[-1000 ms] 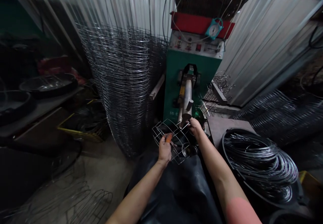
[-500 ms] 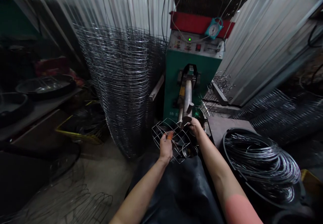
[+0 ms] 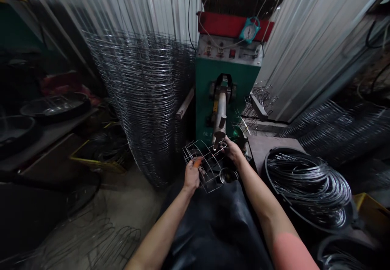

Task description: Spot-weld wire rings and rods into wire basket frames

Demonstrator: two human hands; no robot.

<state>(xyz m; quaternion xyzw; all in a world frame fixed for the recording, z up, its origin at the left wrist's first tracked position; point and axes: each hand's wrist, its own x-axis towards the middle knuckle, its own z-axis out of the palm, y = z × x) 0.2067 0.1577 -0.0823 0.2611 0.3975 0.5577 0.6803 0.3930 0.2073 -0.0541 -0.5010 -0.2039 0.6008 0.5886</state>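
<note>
A small wire rack [image 3: 210, 184], made of crossed metal wires, is tilted over my lap. My left hand [image 3: 191, 176] grips its left side, with something orange around a finger. My right hand [image 3: 232, 151] pinches near the rack's far right edge, just beside the lower tip of the welding machine's arm [image 3: 221, 111]; the fingertips are partly hidden, and whether they hold the rack or a separate wire is unclear. That arm juts from the green welding machine [image 3: 202, 99]. Under the rack's right side shows a round metal ring [image 3: 228, 175].
Tall stacks of round wire frames [image 3: 143, 99] stand left of the machine. On the right is a black tub [image 3: 268, 172] of wire rings [image 3: 317, 189]. A yellow crate [image 3: 97, 163] lies at left, with loose wire pieces [image 3: 118, 245] on the floor. A teal dial gauge [image 3: 250, 31] hangs above.
The green light on the machine's panel has gone out. The rack has tilted a little and its near edge has swung left with my left hand. The view has shifted slightly.
</note>
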